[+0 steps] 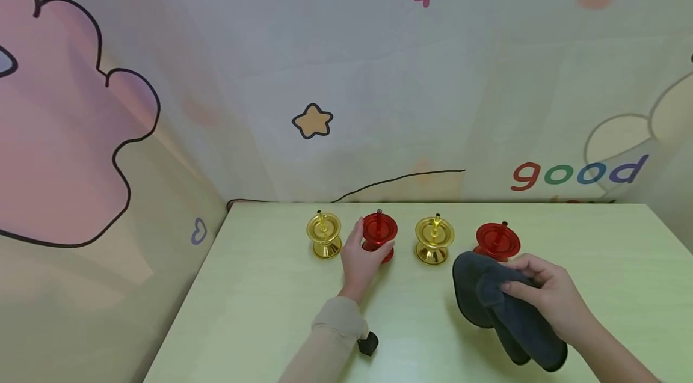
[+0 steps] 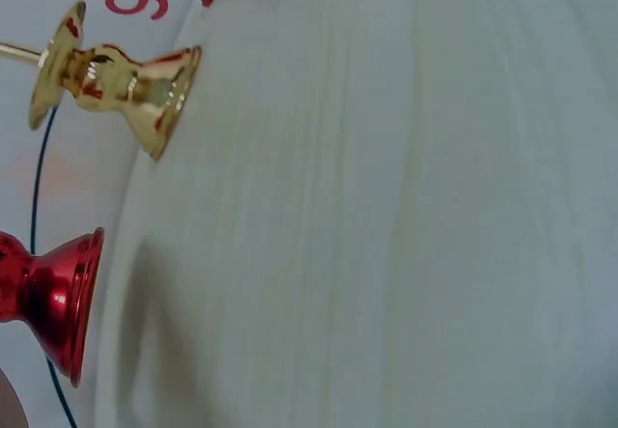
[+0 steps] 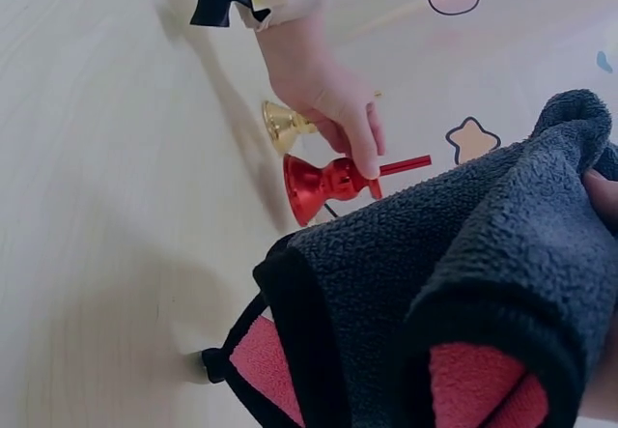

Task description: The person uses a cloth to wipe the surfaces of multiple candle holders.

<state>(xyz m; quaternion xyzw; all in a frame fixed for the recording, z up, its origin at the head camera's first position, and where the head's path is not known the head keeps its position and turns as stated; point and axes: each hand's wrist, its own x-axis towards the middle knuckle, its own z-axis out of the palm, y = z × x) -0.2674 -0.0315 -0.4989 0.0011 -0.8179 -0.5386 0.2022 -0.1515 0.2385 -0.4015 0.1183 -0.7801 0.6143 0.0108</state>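
In the head view my left hand (image 1: pixel 361 266) grips a shiny red candle holder (image 1: pixel 383 228) by its dish, thumb and fingers on either side. The right wrist view shows the fingers at the dish, with a flared base and a thin stem; whether the base touches the table I cannot tell. My right hand (image 1: pixel 552 296) pinches a folded dark grey cloth (image 1: pixel 525 326), which hangs down over the table. Pink lining and black edging show on the cloth (image 3: pixel 463 244) in the right wrist view. Behind it stands another red candle holder (image 1: pixel 497 241), its base partly hidden.
One gold candle holder (image 1: pixel 326 248) stands left of my left hand, another gold candle holder (image 1: pixel 432 252) between the two red ones. All are in a row near the back of the pale table (image 1: pixel 260 311). A printed backdrop (image 1: pixel 368 94) rises behind.
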